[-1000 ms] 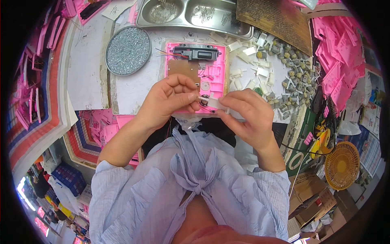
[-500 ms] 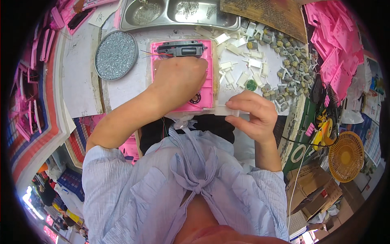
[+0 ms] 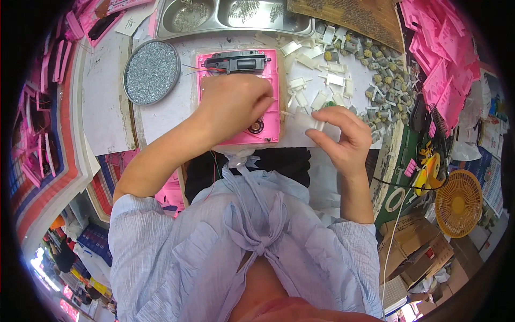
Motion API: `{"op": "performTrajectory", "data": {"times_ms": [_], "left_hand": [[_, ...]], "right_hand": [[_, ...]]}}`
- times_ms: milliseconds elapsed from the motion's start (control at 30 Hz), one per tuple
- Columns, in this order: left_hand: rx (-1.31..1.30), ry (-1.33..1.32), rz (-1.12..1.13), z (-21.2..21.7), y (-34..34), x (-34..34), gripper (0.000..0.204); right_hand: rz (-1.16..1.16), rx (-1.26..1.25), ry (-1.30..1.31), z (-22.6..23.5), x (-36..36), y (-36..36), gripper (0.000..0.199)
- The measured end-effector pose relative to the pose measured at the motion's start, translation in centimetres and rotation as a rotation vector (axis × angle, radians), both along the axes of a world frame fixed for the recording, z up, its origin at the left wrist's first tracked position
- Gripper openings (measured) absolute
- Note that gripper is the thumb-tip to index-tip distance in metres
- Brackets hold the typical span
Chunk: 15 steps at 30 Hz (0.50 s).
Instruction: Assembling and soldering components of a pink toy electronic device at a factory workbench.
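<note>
A pink plastic housing (image 3: 272, 122) lies on the table in front of me, a black module (image 3: 230, 63) set along its far end and a small round dark part (image 3: 256, 126) near its lower right. Over the middle of the housing, my left hand (image 3: 233, 99) has its fingers curled down; they hide whatever they hold or press. To the right of the housing, my right hand (image 3: 347, 138) pinches a translucent white plastic piece (image 3: 307, 123) between thumb and fingers. A thin stem on that piece points toward the housing.
Loose white plastic parts (image 3: 335, 80) and a heap of small grey-and-tan parts (image 3: 383, 88) spread to the right. A round tray of small metal screws (image 3: 152, 72) stands left. Behind is a steel compartment tray (image 3: 219, 27). Pink panels (image 3: 442, 51) pile up at far right.
My right hand has moved up and a little right with the white piece, away from the housing's near right corner. My left hand stays over the housing, only slightly shifted.
</note>
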<state>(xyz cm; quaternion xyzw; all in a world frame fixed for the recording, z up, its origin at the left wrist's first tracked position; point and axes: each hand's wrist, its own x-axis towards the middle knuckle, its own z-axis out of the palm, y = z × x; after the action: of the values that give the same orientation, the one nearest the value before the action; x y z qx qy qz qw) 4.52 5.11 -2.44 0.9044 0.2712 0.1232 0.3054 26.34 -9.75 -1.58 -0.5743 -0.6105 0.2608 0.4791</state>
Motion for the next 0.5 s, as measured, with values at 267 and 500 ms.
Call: {"op": "performTrajectory", "data": {"times_ms": [267,500], "left_hand": [[-0.241,-0.410,0.224,-1.0,-0.3,-4.4,0.010],[-0.133,-0.518,0.228,-2.4,-0.9,-3.6,0.011]], "right_hand": [[0.105,0.113,-0.436,-0.8,-2.0,4.2,0.028],[0.248,0.136,-0.580,0.3,-2.8,5.9,0.030]]}}
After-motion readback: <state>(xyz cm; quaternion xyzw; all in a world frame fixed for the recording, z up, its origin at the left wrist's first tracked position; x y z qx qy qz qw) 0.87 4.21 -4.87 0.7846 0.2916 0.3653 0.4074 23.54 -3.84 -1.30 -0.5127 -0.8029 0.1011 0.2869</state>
